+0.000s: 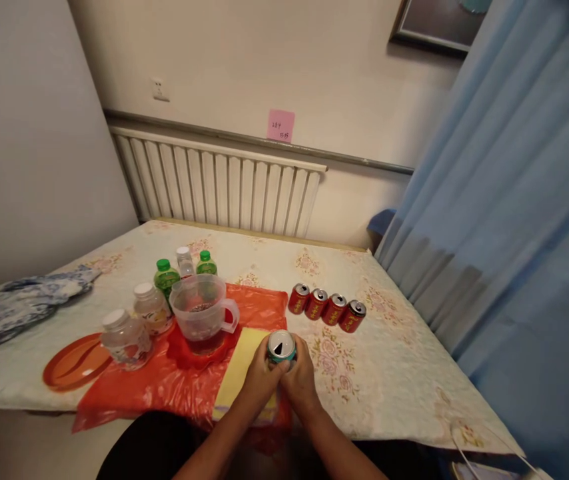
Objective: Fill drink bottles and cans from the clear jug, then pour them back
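Note:
Both my hands wrap round a green drink can [281, 346] with an opened silver top, held upright over a yellow cloth [238, 371]. My left hand [259, 381] grips the can's left side and my right hand [300, 380] its right side. Just left of the can stands a clear plastic jug [201, 313] holding some dark liquid, on a red lid-like base. A row of several red cans [328, 308] stands to the right on the floral tablecloth [394, 360].
Behind and left of the jug are green-capped and white-capped bottles [165, 277], two squat clear jars [125, 339] and an orange tray [75, 361], on red plastic sheeting [164, 387]. A blue patterned cloth [14, 307] lies far left. A radiator lines the wall; a blue curtain hangs right.

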{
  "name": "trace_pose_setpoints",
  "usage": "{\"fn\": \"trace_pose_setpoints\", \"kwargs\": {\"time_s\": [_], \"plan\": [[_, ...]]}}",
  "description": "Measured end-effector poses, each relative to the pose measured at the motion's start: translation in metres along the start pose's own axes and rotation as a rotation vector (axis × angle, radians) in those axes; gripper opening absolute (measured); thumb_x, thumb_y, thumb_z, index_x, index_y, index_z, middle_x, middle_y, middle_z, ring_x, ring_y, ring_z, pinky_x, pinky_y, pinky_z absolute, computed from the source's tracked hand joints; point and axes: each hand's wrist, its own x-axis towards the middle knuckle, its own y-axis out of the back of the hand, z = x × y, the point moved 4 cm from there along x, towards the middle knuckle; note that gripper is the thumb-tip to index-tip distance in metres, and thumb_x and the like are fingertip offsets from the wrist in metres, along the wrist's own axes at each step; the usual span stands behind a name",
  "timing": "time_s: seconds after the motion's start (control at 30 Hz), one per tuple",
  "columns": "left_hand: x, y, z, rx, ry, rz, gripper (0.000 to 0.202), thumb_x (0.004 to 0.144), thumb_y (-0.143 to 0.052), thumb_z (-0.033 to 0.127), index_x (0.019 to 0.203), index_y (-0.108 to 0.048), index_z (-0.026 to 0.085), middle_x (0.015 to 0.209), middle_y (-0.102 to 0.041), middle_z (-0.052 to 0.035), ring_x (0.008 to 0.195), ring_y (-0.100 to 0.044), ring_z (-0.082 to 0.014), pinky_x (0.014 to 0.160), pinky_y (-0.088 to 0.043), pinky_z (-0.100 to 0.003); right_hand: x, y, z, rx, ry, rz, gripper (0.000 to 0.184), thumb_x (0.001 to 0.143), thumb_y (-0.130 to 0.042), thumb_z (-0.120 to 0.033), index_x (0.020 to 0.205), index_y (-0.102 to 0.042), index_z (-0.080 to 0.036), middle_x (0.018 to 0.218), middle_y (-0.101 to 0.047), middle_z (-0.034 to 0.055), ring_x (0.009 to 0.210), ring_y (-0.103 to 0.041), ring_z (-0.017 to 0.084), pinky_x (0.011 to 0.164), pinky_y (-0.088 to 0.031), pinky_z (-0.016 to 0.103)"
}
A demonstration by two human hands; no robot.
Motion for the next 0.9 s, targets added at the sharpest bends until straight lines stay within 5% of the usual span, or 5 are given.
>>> {"fn": "trace_pose_setpoints", "kwargs": {"time_s": [0.2,0.4,0.57,0.9], "plan": [[-0.004,0.035,0.007,-0.011,0.012,0.072,0.063,0.07,-0.067,0.026,0.129,-0.047,0.015,0.131,-0.057,-0.012,0.125,-0.05,-0.0279,0.111,-0.034,-0.044,0.005,-0.022,-0.009,0.178,0.028,-0.244,0.064,0.062,-0.064,-0.017,0.124,-0.049,-0.017,0.115,-0.063,0.0089,0.103,-0.062,0.024,0.092,-0.05,0.035],[-0.001,0.055,-0.001,-0.123,-0.088,0.094,0.068,0.073,-0.067,0.038,0.134,-0.045,0.017,0.137,-0.054,-0.0126,0.128,-0.049,-0.0293,0.104,-0.043,-0.042,0.03,-0.031,-0.034,0.163,0.094,-0.285,0.062,0.061,-0.069,-0.016,0.12,-0.053,-0.017,0.113,-0.065,0.008,0.102,-0.062,0.023,0.091,-0.05,0.034],[-0.008,0.079,-0.036,0.269,-0.034,0.267,0.042,0.086,-0.049,0.042,0.118,-0.056,0.015,0.115,-0.065,-0.0141,0.105,-0.063,-0.0269,0.092,-0.05,-0.045,0.072,-0.037,-0.054,-0.015,0.243,-0.26,0.062,0.061,-0.07,-0.015,0.12,-0.053,-0.019,0.115,-0.062,0.0083,0.108,-0.058,0.025,0.097,-0.045,0.039],[-0.022,0.076,-0.079,0.976,-0.311,0.129,0.013,0.089,-0.046,0.017,0.087,-0.058,0.021,0.092,-0.061,-0.0044,0.09,-0.056,-0.022,0.084,-0.049,-0.04,0.139,-0.073,-0.098,-0.26,0.58,-0.272,0.061,0.067,-0.064,-0.012,0.126,-0.048,-0.016,0.119,-0.057,0.0119,0.111,-0.051,0.025,0.099,-0.043,0.04]]}}
